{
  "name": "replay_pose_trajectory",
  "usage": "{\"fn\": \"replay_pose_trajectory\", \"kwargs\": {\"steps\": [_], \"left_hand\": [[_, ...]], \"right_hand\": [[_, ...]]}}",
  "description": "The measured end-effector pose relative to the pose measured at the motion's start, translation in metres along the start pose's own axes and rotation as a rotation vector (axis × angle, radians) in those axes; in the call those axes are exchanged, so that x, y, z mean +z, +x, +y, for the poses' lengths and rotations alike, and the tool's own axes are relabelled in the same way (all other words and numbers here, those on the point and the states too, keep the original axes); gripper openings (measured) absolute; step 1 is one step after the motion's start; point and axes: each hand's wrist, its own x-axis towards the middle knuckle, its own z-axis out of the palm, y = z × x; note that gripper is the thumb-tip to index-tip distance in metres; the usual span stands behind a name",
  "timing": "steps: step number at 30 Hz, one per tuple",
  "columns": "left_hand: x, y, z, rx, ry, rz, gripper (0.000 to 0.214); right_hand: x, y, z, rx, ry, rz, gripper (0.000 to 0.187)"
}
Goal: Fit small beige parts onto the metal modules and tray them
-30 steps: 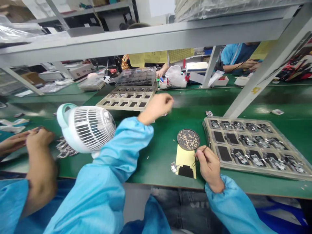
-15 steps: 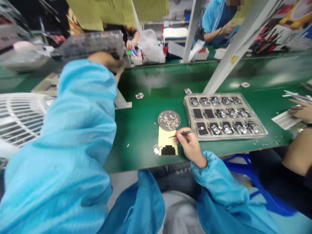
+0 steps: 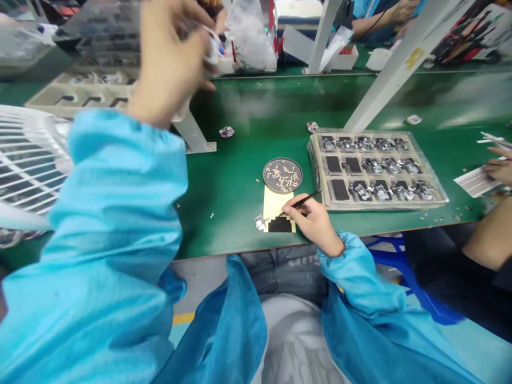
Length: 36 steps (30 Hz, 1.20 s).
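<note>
Pinched in my right hand (image 3: 314,221) is a pair of black tweezers (image 3: 306,199), tips down by the black stepped patch on a yellow paper (image 3: 274,200). A small silver metal part (image 3: 260,222) lies at the paper's left edge. Just behind the paper sits a round dark dish (image 3: 282,176) holding many tiny tan pieces. My left hand (image 3: 172,58) is raised at upper left, in front of a compartment tray (image 3: 52,98). Its fingers are curled round a small whitish thing, too blurred to name.
A clear-lidded tray (image 3: 382,205) of black pads and silver parts lies right of the dish. Slanted post (image 3: 400,69) and post foot (image 3: 196,136) rise from the green bench (image 3: 224,213). A white fan (image 3: 28,165) stands left. Another person's hand (image 3: 500,169) works at far right.
My left hand has come up and back from the tray at upper left, now with something small in its fingers. The tweezer tips have shifted toward the black patch. The view has tilted down.
</note>
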Motion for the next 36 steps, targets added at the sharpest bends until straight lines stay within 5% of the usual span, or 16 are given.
{"fn": "replay_pose_trajectory", "kwargs": {"steps": [2, 5, 10, 18, 23, 32, 36], "left_hand": [[0.019, -0.059, 0.021, -0.064, -0.287, -0.291, 0.035], [0.054, -0.136, 0.023, -0.251, -0.619, -0.611, 0.031], [0.078, -0.183, -0.006, -0.284, -0.689, -0.91, 0.027], [0.081, -0.193, -0.012, -0.311, -0.748, -0.904, 0.021], [0.085, -0.2, -0.01, -0.289, -0.708, -0.847, 0.038], [0.086, -0.203, 0.001, -0.285, -0.688, -0.766, 0.021], [0.085, -0.203, 0.001, -0.286, -0.624, -0.775, 0.026]], "right_hand": [[0.001, 0.002, 0.002, 0.032, 0.02, 0.023, 0.03], [0.002, 0.003, 0.003, 0.048, 0.053, 0.023, 0.033], [0.002, 0.005, -0.003, 0.058, 0.047, 0.018, 0.035], [0.004, 0.005, -0.005, 0.029, -0.011, 0.032, 0.034], [0.001, 0.012, -0.019, 0.005, 0.115, 0.002, 0.031], [0.004, 0.028, -0.018, -0.399, -0.006, 0.185, 0.018], [0.004, 0.027, -0.011, -0.476, -0.062, 0.147, 0.013]]}}
